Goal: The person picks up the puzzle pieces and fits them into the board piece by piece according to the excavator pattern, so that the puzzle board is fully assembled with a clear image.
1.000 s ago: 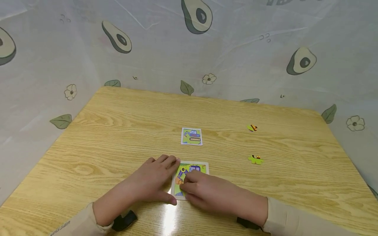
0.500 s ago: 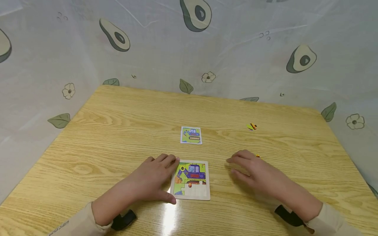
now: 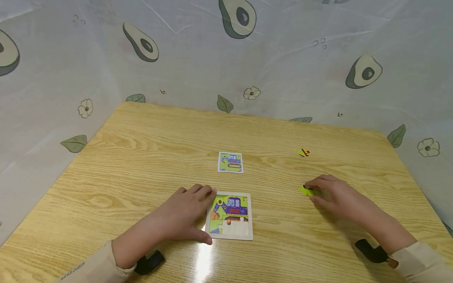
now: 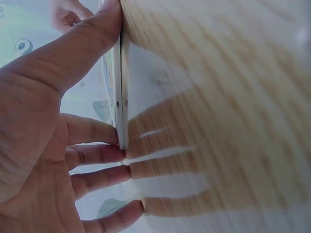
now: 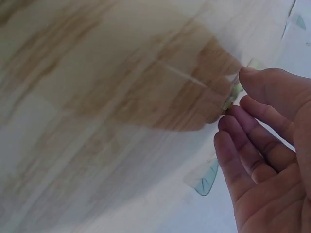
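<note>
A square jigsaw tray point(image 3: 234, 232) lies on the table, partly filled with pieces of a purple digger picture, its lower right part bare. My left hand point(image 3: 185, 214) rests along its left edge, thumb at the near corner and fingertips at the far one. In the left wrist view the thumb point(image 4: 92, 41) and fingertips touch the tray's edge point(image 4: 120, 104). My right hand point(image 3: 341, 196) has its thumb and fingertips on a lime-green jigsaw piece point(image 3: 305, 192), pinching it at the tabletop. The fingers partly hide this piece point(image 5: 237, 90) in the right wrist view.
Another jigsaw piece point(image 3: 303, 152), green with red and yellow, lies farther back on the right. A small picture card point(image 3: 230, 162) of the digger lies beyond the tray. A pale sheet point(image 3: 198, 59) printed with avocados hangs behind the wooden table point(image 3: 159, 137).
My right hand has left the tray and moved right to the lime-green jigsaw piece, uncovering the tray's lower right. My left hand has stayed at the tray's left edge.
</note>
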Available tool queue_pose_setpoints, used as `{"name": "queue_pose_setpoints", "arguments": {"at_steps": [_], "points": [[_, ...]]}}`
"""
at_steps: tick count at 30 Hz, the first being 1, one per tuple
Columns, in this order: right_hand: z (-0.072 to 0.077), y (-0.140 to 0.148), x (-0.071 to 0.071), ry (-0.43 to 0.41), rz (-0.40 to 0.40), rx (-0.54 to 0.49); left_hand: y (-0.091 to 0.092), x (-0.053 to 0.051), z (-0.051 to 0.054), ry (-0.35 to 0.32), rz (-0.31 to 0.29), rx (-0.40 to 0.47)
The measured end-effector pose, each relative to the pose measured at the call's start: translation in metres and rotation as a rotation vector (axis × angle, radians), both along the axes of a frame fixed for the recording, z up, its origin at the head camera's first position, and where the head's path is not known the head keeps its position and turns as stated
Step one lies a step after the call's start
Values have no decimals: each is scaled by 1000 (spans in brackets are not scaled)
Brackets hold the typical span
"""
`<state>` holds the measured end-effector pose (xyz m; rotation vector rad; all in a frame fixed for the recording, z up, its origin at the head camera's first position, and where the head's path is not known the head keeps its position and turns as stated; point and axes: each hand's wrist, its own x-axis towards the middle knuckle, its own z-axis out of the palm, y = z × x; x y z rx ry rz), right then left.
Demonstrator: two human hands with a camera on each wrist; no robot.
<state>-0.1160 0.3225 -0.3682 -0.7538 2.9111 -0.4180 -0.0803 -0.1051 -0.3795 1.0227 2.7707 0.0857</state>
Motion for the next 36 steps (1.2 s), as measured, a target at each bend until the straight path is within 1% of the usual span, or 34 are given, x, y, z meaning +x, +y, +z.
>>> {"name": "queue_pose_setpoints", "arguments": {"at_steps": [8,22,25,30,33,36], "points": [[-5,3,-3,31,31,7,0,0,0,1,-1,0],[-8,1,-8,18,37,-34,-1,1,0,4,-4,8],[-9,-3,-8,38,74,-61,-1,1,0,-3,-1,10],[-5,-21,-5,51,127,-79,-1,0,-1,-6,0,12],[0,-40,0,34,131,-84,-1,1,0,-8,-2,10],[4,-61,5,21,156,-94,-1,1,1,-11,0,7]]}}
